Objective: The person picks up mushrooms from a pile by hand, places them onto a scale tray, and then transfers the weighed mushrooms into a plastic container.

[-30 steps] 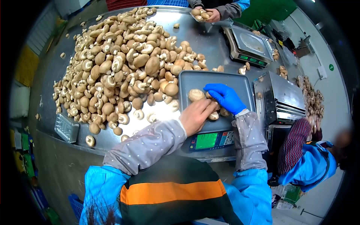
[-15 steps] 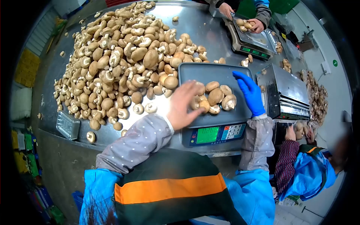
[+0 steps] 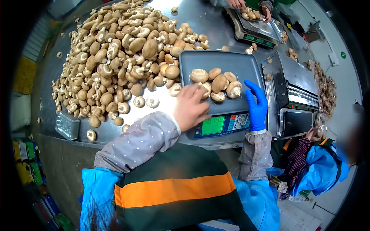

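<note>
Several brown mushrooms (image 3: 219,82) lie in the grey tray (image 3: 252,63) of a digital scale, whose green display (image 3: 213,125) is lit. My bare left hand (image 3: 190,107) is over the tray's front left corner, beside the mushrooms; its fingers are bent and slightly blurred, and whether anything is under them is hidden. At the tray's right front edge is my right hand (image 3: 256,106) in a blue glove, thumb and fingers apart, holding nothing. A large heap of mushrooms (image 3: 115,57) covers the metal table left of the scale.
An empty clear plastic tray (image 3: 67,126) lies at the table's front left. Right of the scale stands a metal machine (image 3: 291,84). Across the table, a person's hands (image 3: 266,13) hold mushrooms over another scale (image 3: 250,32). A co-worker in blue (image 3: 320,169) is at the right.
My left hand has drawn back from the mushrooms toward the tray's front left corner. A mushroom at the tray's left now shows fully. My right hand sits lower along the tray's right side.
</note>
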Demonstrator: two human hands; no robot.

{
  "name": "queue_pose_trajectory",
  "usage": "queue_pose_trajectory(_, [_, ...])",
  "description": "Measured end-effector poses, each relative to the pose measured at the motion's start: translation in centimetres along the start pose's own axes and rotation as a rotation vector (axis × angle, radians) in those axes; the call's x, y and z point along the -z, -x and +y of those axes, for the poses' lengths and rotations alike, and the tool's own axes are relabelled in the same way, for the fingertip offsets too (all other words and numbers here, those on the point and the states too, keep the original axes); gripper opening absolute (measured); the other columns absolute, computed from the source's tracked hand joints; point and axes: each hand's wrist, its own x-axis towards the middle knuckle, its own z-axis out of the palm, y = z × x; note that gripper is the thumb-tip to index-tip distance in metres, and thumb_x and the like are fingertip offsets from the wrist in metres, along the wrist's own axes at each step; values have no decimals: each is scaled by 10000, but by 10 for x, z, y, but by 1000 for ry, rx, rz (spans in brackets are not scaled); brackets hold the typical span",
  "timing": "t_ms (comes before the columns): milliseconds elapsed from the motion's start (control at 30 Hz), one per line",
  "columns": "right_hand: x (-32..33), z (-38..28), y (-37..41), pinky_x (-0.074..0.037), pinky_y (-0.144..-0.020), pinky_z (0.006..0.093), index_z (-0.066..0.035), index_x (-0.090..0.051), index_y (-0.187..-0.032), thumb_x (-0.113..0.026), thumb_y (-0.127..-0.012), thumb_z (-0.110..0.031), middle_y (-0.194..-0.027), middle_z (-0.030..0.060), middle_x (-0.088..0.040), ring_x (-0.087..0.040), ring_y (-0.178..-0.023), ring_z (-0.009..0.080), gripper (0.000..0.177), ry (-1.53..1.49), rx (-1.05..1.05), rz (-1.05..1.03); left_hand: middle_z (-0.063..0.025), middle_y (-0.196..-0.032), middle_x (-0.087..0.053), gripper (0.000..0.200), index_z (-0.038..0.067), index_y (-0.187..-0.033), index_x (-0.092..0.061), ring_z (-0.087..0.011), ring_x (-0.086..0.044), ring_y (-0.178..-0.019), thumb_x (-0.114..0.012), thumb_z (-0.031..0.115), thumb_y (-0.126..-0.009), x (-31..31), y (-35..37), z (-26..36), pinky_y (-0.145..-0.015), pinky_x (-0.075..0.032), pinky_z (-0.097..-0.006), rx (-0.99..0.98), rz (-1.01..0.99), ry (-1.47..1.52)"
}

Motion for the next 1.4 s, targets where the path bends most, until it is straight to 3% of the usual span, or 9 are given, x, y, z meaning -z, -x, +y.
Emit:
queue_pose_trajectory(200, [16, 24, 6, -452, -935, 306, -49, -651, -1155, -578, -909, -78, -1137, 83, -640, -585, -1061, 176, 258, 51, -25, 53, -25, -803, -589, 263, 132, -959, -648, -233, -565, -858, -742, 124, -714, 8, -3, 3, -773, -406, -373, -24, 195, 29])
queue_pose_trajectory(600, [6, 26, 0, -458, -893, 279, -41, -667, -1118, -566, -911, -57, -1072, 73, -655, -601, -1004, 158, 230, 11, -34, 39, -128, -988, -578, 317, 32, -997, -619, -327, -569, -940, -715, -22, -699, -6, -24, -13, -776, -488, -371, 68, 193, 317])
queue_pose_trajectory(733, [3, 26, -4, -459, -884, 275, -44, -668, -1119, -566, -911, -53, -1064, 70, -652, -600, -988, 153, 232, -26, -30, 40, -139, -965, -612, 280, 33, -991, -638, -305, -593, -958, -739, 74, -733, -1, -56, -16, -806, -499, -349, 338, 308, 452])
queue_pose_trajectory(833, [1, 25, -14, -457, -876, 270, -60, -667, -1132, -571, -911, -57, -1059, 58, -653, -594, -958, 137, 241, 28, -9, 46, -135, -1016, -621, 345, 43, -1050, -634, -298, -595, -988, -752, 122, -736, -10, -55, -41, -852, -490, -348, 383, 80, 360])
queue_pose_trajectory(867, [2, 24, -18, -456, -872, 267, -67, -666, -1138, -574, -912, -67, -1063, 52, -652, -590, -951, 131, 245, 28, -29, 41, -140, -1065, -618, 443, 51, -1129, -608, -304, -587, -1018, -770, 142, -726, -14, -48, -48, -893, -472, -346, 220, 156, 116])
queue_pose_trajectory(967, [13, 25, -22, -453, -859, 257, -81, -662, -1158, -583, -914, -99, -1073, 37, -652, -581, -935, 114, 257, 29, -97, 42, -123, -1088, -616, 454, 48, -1152, -594, -270, -574, -1064, -766, 144, -743, 12, -49, -47, -921, -457, -345, 296, 282, 243])
queue_pose_trajectory(1133, [32, 41, -27, -454, -838, 243, -85, -653, -1180, -591, -924, -176, -1101, 39, -660, -580, -926, 104, 279, -9, -238, 61, -108, -985, -626, 428, -17, -1144, -561, -150, -617, -847, -707, 268, -860, 22, -39, -74, -708, -532, -259, 764, 189, 736])
queue_pose_trajectory(1233, [35, 49, -30, -462, -808, 248, -77, -640, -1195, -582, -937, -234, -1096, 63, -661, -598, -917, 119, 308, -62, -316, 61, -189, -984, -611, 761, -55, -1310, -317, -175, -648, -753, -692, 420, -850, 33, -43, -64, -621, -553, -261, 1002, 8, 875])
queue_pose_trajectory(1400, [36, 42, -37, -473, -703, 267, -51, -635, -1175, -565, -937, -370, -976, 73, -669, -615, -807, 134, 404, -114, -499, -39, -282, -1077, -563, 984, -65, -1349, -157, -240, -668, -787, -693, 543, -790, 41, -52, -48, -612, -581, -310, 1025, -131, 817])
